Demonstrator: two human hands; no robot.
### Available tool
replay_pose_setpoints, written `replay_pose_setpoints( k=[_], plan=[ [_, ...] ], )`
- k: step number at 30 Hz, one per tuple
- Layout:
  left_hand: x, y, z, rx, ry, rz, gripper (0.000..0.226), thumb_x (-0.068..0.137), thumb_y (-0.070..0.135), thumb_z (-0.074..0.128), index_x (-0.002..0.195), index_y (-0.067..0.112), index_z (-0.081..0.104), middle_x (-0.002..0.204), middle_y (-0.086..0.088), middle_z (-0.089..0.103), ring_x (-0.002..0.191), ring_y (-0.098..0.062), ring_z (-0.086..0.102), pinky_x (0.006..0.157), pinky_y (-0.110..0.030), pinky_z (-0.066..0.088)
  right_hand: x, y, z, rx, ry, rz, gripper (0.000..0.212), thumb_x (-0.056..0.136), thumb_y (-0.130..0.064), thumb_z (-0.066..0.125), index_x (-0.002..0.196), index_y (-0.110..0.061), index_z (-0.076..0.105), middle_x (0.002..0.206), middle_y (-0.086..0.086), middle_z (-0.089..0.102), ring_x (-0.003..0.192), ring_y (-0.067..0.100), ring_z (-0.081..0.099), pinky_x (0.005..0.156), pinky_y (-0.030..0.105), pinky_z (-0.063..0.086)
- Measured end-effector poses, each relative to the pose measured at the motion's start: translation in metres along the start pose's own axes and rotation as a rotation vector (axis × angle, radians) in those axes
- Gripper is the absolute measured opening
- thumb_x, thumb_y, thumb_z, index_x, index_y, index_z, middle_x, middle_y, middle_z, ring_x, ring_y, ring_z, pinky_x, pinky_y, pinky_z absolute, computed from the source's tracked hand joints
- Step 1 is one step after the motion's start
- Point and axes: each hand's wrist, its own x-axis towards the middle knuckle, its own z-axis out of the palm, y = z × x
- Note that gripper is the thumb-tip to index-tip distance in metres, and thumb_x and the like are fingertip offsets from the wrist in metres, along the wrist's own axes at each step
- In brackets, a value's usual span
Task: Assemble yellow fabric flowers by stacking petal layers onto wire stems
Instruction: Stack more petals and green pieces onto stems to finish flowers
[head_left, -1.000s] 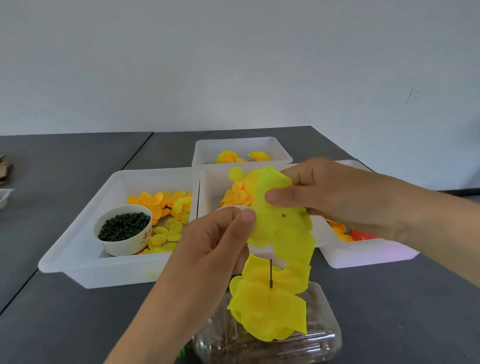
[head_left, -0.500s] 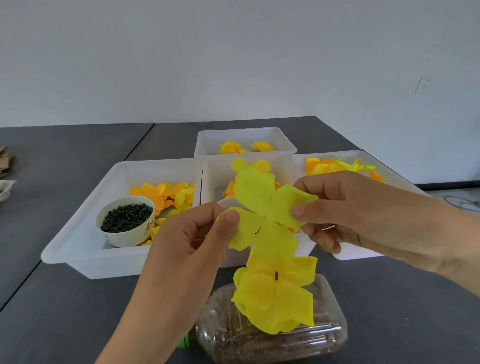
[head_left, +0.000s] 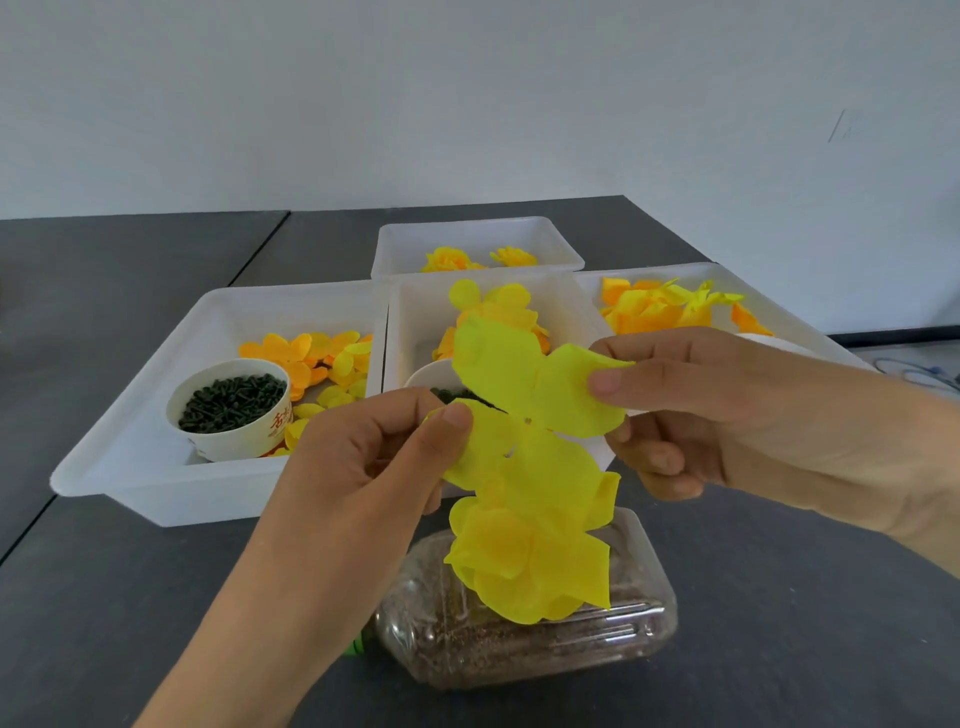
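Spread flatter and lowered since half a second ago: petal layer (head_left: 524, 415), pinched at opposite lobes by left hand (head_left: 374, 467) and right hand (head_left: 691, 405), directly above stacked flower (head_left: 524, 561). Light, limp, crease-prone; best gripped near edges, centre hole kept clear.

Behind everything stands a plain wall (head_left: 467, 93), pale grey-white, lit evenly by soft light without hard shadows. On its right part there is a small thin dark mark (head_left: 837, 127). The worktop (head_left: 114, 270) is dark grey and matte; a straight seam (head_left: 260, 244) runs across it on the left and divides it in two panels. At the far right, beyond the worktop edge, a dark strip (head_left: 893, 335) runs along the foot of the wall.
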Motion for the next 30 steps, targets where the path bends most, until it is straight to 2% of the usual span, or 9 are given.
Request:
replay_pose_setpoints(
  k=[3, 6, 10, 13, 18, 22, 24, 27, 30],
  plan=[
    [0.001, -0.001, 0.002, -0.022, -0.039, -0.023, 0.056, 0.082, 0.051, 0.065, 0.066, -0.001, 0.054, 0.051, -0.001, 0.033, 0.048, -0.005, 0.027, 0.046, -0.008, 0.028, -0.004, 0.006, 0.001, -0.107, -0.02, 0.017, 0.025, 0.083, -0.039, 0.056, 0.066, -0.02, 0.062, 0.061, -0.001, 0.048, 0.046, 0.012, 0.035, 0.041, 0.021, 0.033],
    [0.005, -0.004, 0.004, -0.062, -0.087, -0.086, 0.059, 0.073, 0.052, 0.054, 0.07, -0.007, 0.055, 0.049, 0.004, 0.033, 0.044, -0.004, 0.026, 0.044, -0.007, 0.03, -0.007, 0.011, 0.002, -0.19, 0.005, 0.026, 0.032, 0.086, -0.042, 0.05, 0.063, -0.022, 0.06, 0.059, -0.001, 0.045, 0.047, 0.014, 0.032, 0.043, 0.022, 0.033],
    [0.01, -0.01, 0.003, -0.029, -0.112, -0.111, 0.049, 0.075, 0.053, 0.051, 0.058, 0.007, 0.048, 0.049, 0.007, 0.029, 0.043, -0.005, 0.023, 0.043, -0.01, 0.025, -0.011, 0.015, 0.006, -0.244, 0.016, 0.088, 0.043, 0.088, -0.05, 0.059, 0.057, -0.02, 0.054, 0.054, -0.001, 0.04, 0.045, 0.013, 0.03, 0.042, 0.023, 0.026],
    [0.013, -0.015, 0.003, 0.007, -0.112, -0.101, 0.061, 0.073, 0.059, 0.051, 0.068, -0.002, 0.052, 0.048, 0.01, 0.029, 0.043, -0.004, 0.023, 0.043, -0.009, 0.024, -0.012, 0.02, 0.011, -0.304, 0.065, 0.088, 0.039, 0.073, -0.053, 0.056, 0.052, -0.021, 0.052, 0.05, -0.001, 0.037, 0.043, 0.012, 0.028, 0.04, 0.019, 0.024],
    [0.016, -0.021, 0.004, -0.031, -0.132, -0.087, 0.06, 0.073, 0.057, 0.054, 0.07, -0.002, 0.049, 0.049, 0.01, 0.028, 0.043, -0.005, 0.023, 0.043, -0.009, 0.025, -0.013, 0.028, 0.012, -0.304, 0.129, 0.058, 0.036, 0.07, -0.052, 0.056, 0.05, -0.022, 0.053, 0.049, -0.001, 0.036, 0.042, 0.009, 0.029, 0.038, 0.015, 0.025],
    [0.016, -0.017, 0.005, -0.079, -0.16, -0.074, 0.046, 0.078, 0.049, 0.053, 0.062, 0.005, 0.054, 0.048, 0.012, 0.03, 0.043, -0.003, 0.025, 0.044, -0.007, 0.027, -0.014, 0.028, 0.014, -0.256, 0.141, 0.034, 0.037, 0.07, -0.051, 0.059, 0.048, -0.022, 0.054, 0.048, -0.001, 0.035, 0.042, 0.01, 0.027, 0.038, 0.015, 0.024],
    [0.015, -0.012, 0.007, -0.156, -0.178, -0.042, 0.037, 0.083, 0.037, 0.052, 0.052, 0.018, 0.059, 0.044, 0.015, 0.036, 0.039, 0.0, 0.032, 0.044, -0.002, 0.032, -0.016, 0.026, 0.014, -0.215, 0.14, 0.015, 0.044, 0.079, -0.049, 0.068, 0.048, -0.021, 0.053, 0.046, -0.003, 0.035, 0.041, 0.009, 0.027, 0.038, 0.014, 0.024],
    [0.015, -0.007, 0.008, -0.236, -0.203, 0.006, 0.047, 0.089, 0.022, 0.047, 0.047, 0.035, 0.06, 0.042, 0.019, 0.047, 0.038, 0.006, 0.045, 0.046, 0.001, 0.037, -0.017, 0.023, 0.016, -0.18, 0.141, -0.021, 0.037, 0.077, -0.043, 0.06, 0.049, -0.02, 0.054, 0.045, -0.004, 0.036, 0.039, 0.008, 0.028, 0.037, 0.012, 0.025],
    [0.016, -0.013, 0.005, -0.11, -0.179, 0.011, 0.041, 0.09, 0.039, 0.056, 0.051, 0.027, 0.056, 0.046, 0.015, 0.036, 0.041, -0.001, 0.031, 0.046, -0.005, 0.031, -0.017, 0.025, 0.018, -0.206, 0.163, -0.04, 0.037, 0.076, -0.044, 0.058, 0.048, -0.02, 0.054, 0.045, -0.004, 0.036, 0.039, 0.007, 0.028, 0.037, 0.012, 0.025]
  ],
)
